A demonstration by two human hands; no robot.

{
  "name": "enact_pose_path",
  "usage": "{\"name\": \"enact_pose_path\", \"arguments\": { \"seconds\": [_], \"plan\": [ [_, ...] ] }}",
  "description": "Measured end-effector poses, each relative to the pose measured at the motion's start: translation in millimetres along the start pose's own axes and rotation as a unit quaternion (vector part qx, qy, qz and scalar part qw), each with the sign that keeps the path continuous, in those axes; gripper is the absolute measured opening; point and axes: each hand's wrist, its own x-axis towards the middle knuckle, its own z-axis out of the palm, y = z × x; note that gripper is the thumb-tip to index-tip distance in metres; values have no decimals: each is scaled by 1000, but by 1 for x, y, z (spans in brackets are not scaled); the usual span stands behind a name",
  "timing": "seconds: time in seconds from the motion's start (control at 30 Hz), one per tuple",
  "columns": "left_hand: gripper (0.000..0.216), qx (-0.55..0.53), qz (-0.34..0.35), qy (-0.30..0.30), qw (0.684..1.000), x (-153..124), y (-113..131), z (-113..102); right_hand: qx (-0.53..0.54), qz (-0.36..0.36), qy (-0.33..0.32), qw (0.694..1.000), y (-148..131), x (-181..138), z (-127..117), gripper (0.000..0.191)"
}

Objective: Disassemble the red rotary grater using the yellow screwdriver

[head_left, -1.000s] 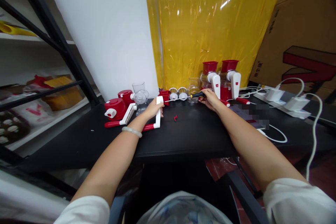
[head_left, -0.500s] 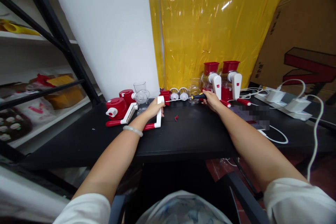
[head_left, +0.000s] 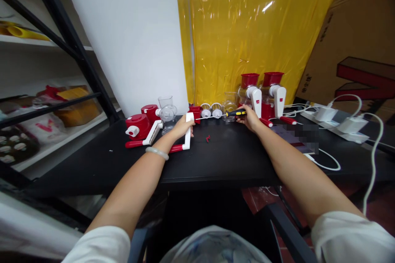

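Note:
My left hand (head_left: pixel 184 126) is closed around a white crank handle (head_left: pixel 188 137) with a red grip (head_left: pixel 176 148) at its lower end. In my right hand (head_left: pixel 248 118) is a screwdriver (head_left: pixel 235 113) with a black and yellow handle, held roughly level. Its thin shaft points left, and the tip meets the upper end of the crank; the exact contact is too small to make out. Small red pieces (head_left: pixel 207 138) lie on the black table (head_left: pixel 216 164) between my hands. Left of my left hand, another crank handle (head_left: pixel 152 133) lies by red bases (head_left: pixel 138 126) and a clear housing (head_left: pixel 167 113).
Two assembled red and white rotary graters (head_left: pixel 254 94) stand at the back right. Two grater drums (head_left: pixel 216 110), a red part (head_left: pixel 195 111) and a clear part (head_left: pixel 230 104) sit behind the screwdriver. A power strip (head_left: pixel 342 125) with white cables lies right; a shelf rack (head_left: pixel 70 45) stands left.
The screwdriver handle has turned in my right hand, so more of its yellow shows. My left hand keeps the crank handle in place. The whole view has shifted slightly.

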Motion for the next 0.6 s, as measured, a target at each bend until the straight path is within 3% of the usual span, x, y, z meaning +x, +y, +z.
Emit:
{"name": "enact_pose_path", "arguments": {
  "seconds": [0.1,0.2,0.47,0.6],
  "plan": [
    [27,1,6,-1,1000,1,-2,-1,-73,-27,28,997,4,4,-2,38],
    [30,0,-6,3,1000,3,-4,-2,-77,-49,23,996,7,4,-2,33],
    [29,0,-1,-3,1000,4,-4,-1,24,-15,-4,1000,-3,-7,4,11],
    [28,-2,-1,-9,1000,6,-6,-1,53,-12,-17,998,-6,-10,5,14]
  ]
}}
